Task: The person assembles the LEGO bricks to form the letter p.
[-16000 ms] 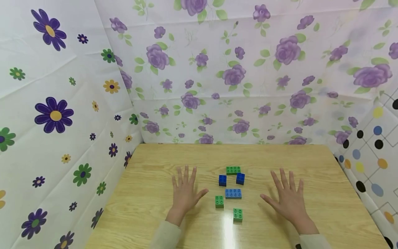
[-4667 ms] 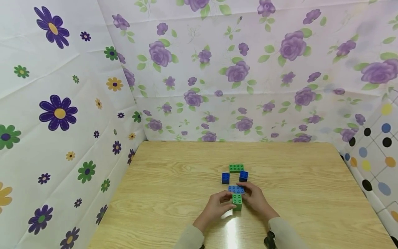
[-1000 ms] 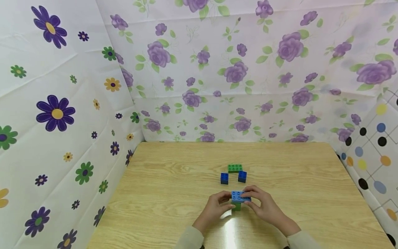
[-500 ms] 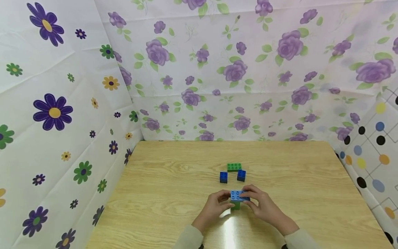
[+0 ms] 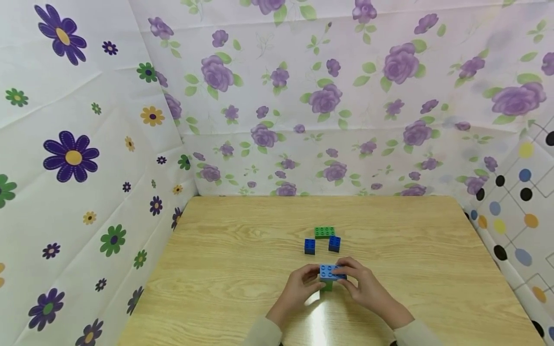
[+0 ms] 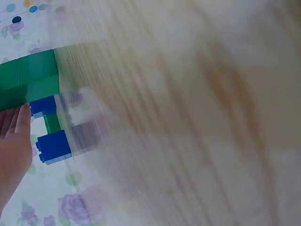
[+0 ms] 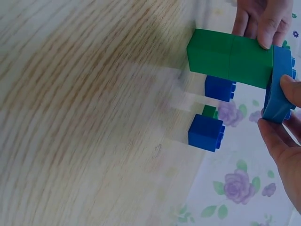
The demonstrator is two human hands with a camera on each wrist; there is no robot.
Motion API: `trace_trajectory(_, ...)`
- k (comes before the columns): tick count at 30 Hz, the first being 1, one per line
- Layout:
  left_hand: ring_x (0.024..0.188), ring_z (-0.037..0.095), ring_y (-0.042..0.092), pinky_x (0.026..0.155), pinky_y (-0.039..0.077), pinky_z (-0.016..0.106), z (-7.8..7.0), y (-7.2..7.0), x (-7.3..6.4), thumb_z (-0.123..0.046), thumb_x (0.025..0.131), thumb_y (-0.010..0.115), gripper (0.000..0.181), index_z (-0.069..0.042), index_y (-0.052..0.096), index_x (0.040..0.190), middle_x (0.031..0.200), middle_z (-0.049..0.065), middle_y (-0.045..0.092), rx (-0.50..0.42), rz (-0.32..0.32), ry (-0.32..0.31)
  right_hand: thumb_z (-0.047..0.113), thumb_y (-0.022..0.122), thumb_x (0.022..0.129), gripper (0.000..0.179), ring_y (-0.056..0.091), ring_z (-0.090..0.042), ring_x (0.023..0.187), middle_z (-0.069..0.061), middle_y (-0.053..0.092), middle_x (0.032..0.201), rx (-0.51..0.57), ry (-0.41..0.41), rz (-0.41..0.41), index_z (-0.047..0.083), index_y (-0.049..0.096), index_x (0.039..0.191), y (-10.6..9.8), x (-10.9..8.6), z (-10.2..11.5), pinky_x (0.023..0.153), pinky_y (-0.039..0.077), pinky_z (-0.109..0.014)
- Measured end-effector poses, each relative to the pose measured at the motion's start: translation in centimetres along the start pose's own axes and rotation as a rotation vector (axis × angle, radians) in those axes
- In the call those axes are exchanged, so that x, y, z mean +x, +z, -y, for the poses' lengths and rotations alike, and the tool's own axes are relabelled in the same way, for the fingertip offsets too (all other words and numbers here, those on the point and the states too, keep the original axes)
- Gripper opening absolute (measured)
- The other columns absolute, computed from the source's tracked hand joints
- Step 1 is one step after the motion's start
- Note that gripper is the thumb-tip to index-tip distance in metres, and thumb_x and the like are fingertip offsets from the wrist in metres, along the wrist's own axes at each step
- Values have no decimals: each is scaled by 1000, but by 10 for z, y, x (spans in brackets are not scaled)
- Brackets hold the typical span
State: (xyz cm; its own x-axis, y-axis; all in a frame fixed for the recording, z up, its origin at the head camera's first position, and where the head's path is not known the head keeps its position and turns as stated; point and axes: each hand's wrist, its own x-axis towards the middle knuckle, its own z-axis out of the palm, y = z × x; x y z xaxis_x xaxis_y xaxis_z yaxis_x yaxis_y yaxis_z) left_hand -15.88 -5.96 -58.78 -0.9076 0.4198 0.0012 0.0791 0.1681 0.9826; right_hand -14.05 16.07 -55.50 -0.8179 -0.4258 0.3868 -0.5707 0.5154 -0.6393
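Two green building blocks point(image 7: 230, 56) stand stacked one on the other on the table. A light-blue eight-stud block point(image 5: 327, 271) sits across the top of the stack, jutting out to the right. My left hand point(image 5: 297, 288) holds the green stack from the left, its thumb in front and fingers behind. With fingers on the studs and far side and thumb at the near side, my right hand point(image 5: 368, 286) grips the light-blue block's overhanging end. The left wrist view shows the green blocks point(image 6: 33, 77) beside my left hand point(image 6: 14, 146); the light-blue block is out of that view.
Behind the stack are two dark-blue four-stud blocks, a left one point(image 5: 309, 246) and a slightly turned right one point(image 5: 334, 243). Farther back lies a green eight-stud block point(image 5: 324, 232). Flowered cloth point(image 5: 242, 158) hangs at the wooden table's point(image 5: 207, 269) back edge.
At first both hands lay spread beside loose blocks. Later the green blocks were stacked, and the light-blue block went from the table onto them. Over the last second the hands have barely moved.
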Motion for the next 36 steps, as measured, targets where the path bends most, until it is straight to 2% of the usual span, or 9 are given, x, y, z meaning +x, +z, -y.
trace_trajectory(8,124,23,53,101,46,25,-4,2,-1,-11,90,68,40,-7,59,129,130,9,59,-108,-11,39,-8,72,81,32,61,-27,104,-4,58,115,-3,-7,1,10,71,108,1,0,1,83,58,-35)
trace_trajectory(15,120,24,57,99,48,27,-3,2,0,-6,88,68,35,-4,62,123,125,11,62,-90,-39,78,-5,75,79,33,61,-25,103,-2,59,114,2,-34,-31,13,71,107,1,-1,-4,83,58,-34)
trace_trajectory(19,118,20,58,98,49,25,-3,2,2,-6,87,70,35,-5,63,121,123,8,63,-84,-43,67,-3,77,78,37,61,-23,106,0,60,116,27,-33,-42,17,71,108,1,-2,-8,86,57,-34)
trace_trajectory(22,117,18,58,99,48,24,-2,3,3,-7,87,70,35,-7,63,121,122,6,63,-85,-42,47,2,76,81,33,60,-22,109,0,61,118,53,-21,-50,19,70,110,-1,-3,-10,89,56,-34)
trace_trajectory(28,116,18,59,98,49,24,-1,2,3,-6,86,71,35,-6,63,121,122,6,63,-78,-51,41,10,69,89,32,58,-24,113,-1,61,121,95,37,-83,20,65,119,-9,2,-9,90,55,-44)
trace_trajectory(36,115,17,60,97,49,23,-4,3,4,-6,85,72,36,-6,64,120,121,6,64,-68,-61,25,-1,65,90,31,57,-34,111,-11,61,119,197,97,-94,5,61,120,-33,22,11,91,53,-48)
